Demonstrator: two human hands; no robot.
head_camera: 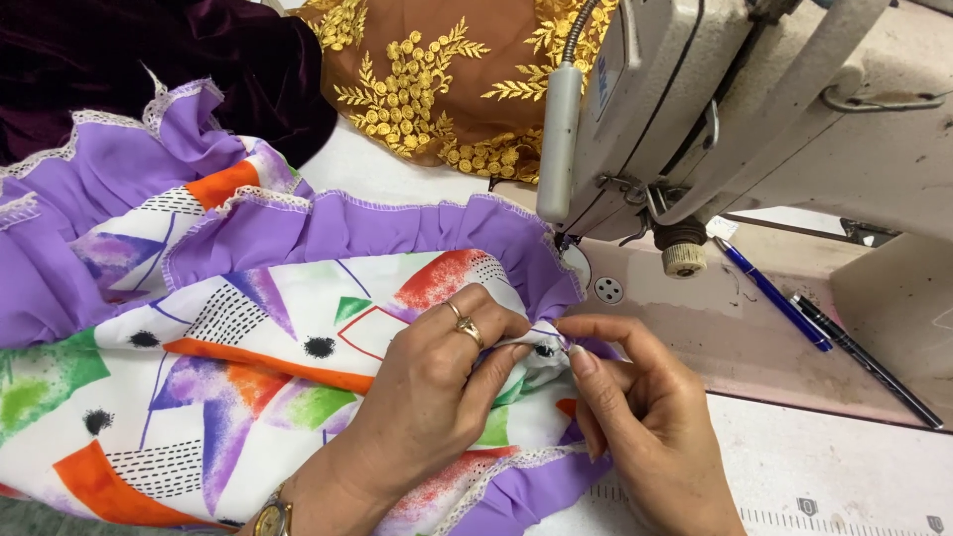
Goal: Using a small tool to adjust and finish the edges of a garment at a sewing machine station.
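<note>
Both hands pinch the printed cloth (248,377) at its purple frill (397,223), left hand (437,387) and right hand (645,417) fingers clamped together, just before the sewing machine (715,109); the seam looks partly sewn, this end not yet.

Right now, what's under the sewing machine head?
Under the sewing machine head, the purple ruffle runs toward the needle area beside the metal plate. The needle itself is hidden.

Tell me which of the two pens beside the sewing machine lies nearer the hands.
The blue pen: it lies closer to the right hand and the needle area, while the black pen sits farther out toward the table's right edge.
</note>
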